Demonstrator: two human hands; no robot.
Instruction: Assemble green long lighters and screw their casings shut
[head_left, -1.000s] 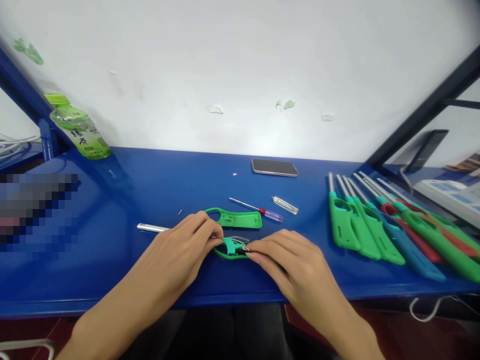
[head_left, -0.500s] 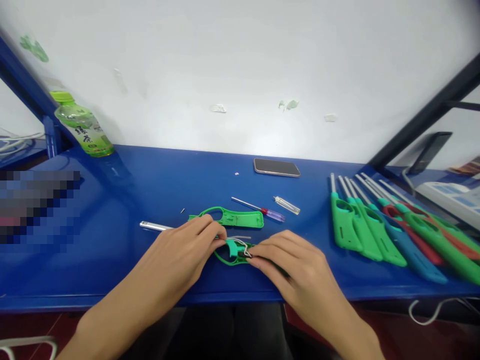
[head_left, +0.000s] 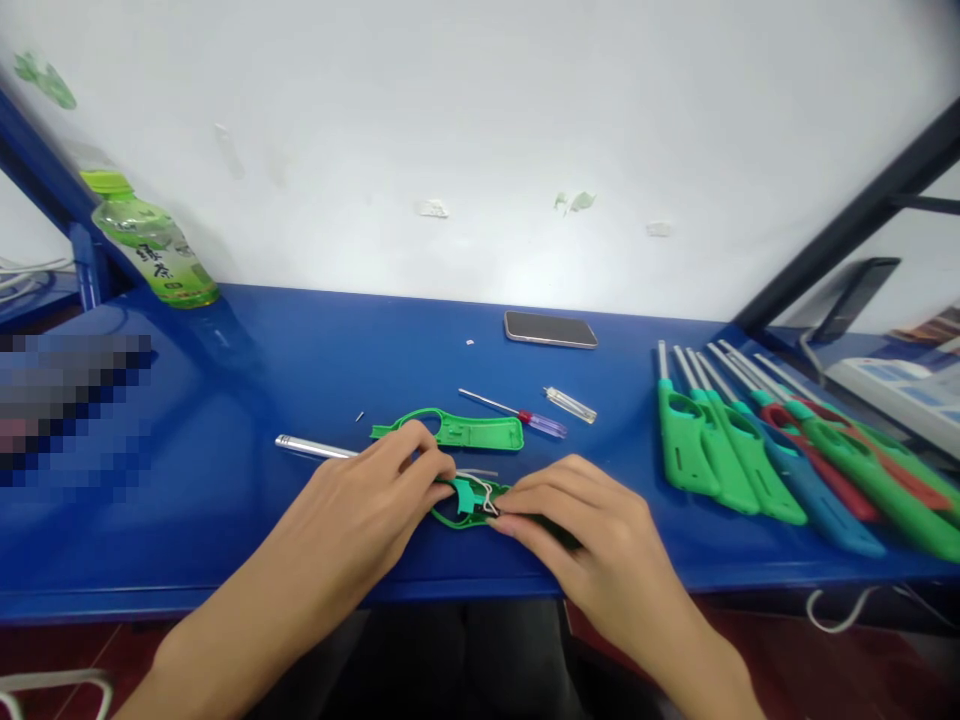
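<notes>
An opened green gas lighter [head_left: 453, 519] lies on the blue table, its silver barrel [head_left: 311, 447] pointing left. My left hand [head_left: 390, 490] is closed around its front part, next to the teal trigger [head_left: 466, 495]. White wires [head_left: 489, 496] run loose over the inside of the handle. My right hand [head_left: 574, 510] pinches at the handle's inner parts beside the wires; its fingertips partly hide what they grip. Just beyond my hands rests the loose green half of the casing [head_left: 487, 433], inner side up. A screwdriver [head_left: 540, 423] with a purple handle lies behind it.
Several lighters [head_left: 757, 460] in green, blue and red are lined up at the right. A clear plastic piece [head_left: 570, 405] and a phone [head_left: 550, 329] lie farther back. A tiny metal pin [head_left: 359, 416] sits left of the casing half. At the back left stands a tea bottle [head_left: 154, 245].
The camera view has shifted slightly. Both hands stay on the opened lighter, with only small finger movements at the trigger and wires.
</notes>
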